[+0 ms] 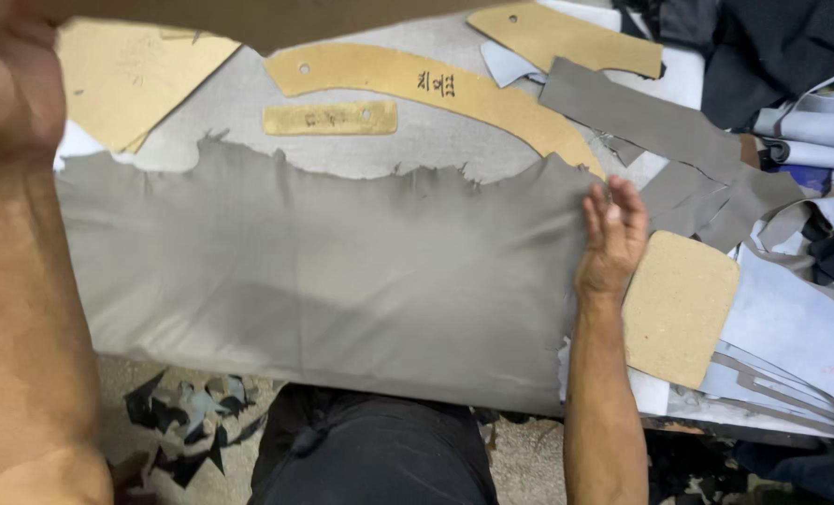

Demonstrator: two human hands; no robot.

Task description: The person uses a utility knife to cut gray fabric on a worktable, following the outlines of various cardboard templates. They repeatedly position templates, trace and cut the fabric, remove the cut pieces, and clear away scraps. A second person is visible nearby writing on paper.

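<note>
Across the worktop (417,150) in front of me lies a large grey hide (323,281), spread flat with its ragged upper edge toward the far side and its near edge hanging over the worktop's front, above my lap. My right hand (611,234) rests open on the hide's right edge, fingers spread and flat, gripping nothing. My left arm rises very close to the camera along the left side; my left hand is out of view at the top, so I cannot tell whether it is open or holding anything, though a tan sheet (249,19) runs along the top edge near it.

Just beyond the hide lie a long curved cardboard pattern (436,89) and a small cardboard strip (330,118). A squarish cardboard piece (679,309) sits just beside my right wrist, and grey offcuts (660,131) lie further right.

As I judge it, the overhang is the main risk: with only one flat palm pinning it, the hide's own weight could drag it toward the floor, where dark scraps (183,421) lie. A push from my right hand could also wrinkle the edge, or nudge the squarish piece off the pale sheets (791,337) beneath.
</note>
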